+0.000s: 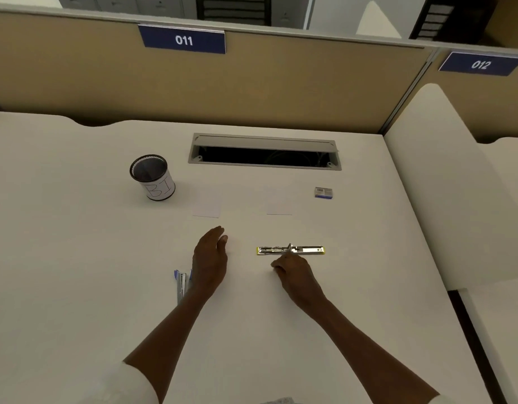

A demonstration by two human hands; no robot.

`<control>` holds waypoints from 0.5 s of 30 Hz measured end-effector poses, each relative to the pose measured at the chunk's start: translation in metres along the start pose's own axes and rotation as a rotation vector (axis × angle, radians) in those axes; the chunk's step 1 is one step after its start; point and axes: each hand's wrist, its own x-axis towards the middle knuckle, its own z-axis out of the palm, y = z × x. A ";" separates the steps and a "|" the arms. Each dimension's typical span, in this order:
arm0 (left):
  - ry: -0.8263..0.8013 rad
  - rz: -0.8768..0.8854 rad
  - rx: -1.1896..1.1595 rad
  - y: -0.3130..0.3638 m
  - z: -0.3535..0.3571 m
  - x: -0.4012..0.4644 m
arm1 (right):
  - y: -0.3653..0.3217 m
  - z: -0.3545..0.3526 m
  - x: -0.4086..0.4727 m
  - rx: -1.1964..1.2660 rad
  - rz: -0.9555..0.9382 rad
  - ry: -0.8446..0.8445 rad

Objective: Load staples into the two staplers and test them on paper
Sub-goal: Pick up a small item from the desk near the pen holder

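A yellow stapler [307,250] lies swung fully open and flat on the white desk, its metal channel facing up. My right hand [292,271] is just below its middle, fingers curled, fingertips at the stapler's hinge. A blue stapler [181,284] lies open to the left, partly hidden by my left wrist. My left hand [210,255] hovers flat over the desk with fingers together, holding nothing. Two small white paper slips [206,206] [279,204] lie farther back. A small staple box [323,193] sits at the back right.
A black mesh pen cup [152,177] with a white label stands at the back left. An open cable slot [265,153] is set into the desk near the tan partition. The desk's right edge meets a neighbouring white desk.
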 end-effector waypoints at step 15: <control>0.068 -0.120 0.162 -0.094 -0.074 0.066 | -0.130 -0.015 0.119 0.251 -0.073 0.027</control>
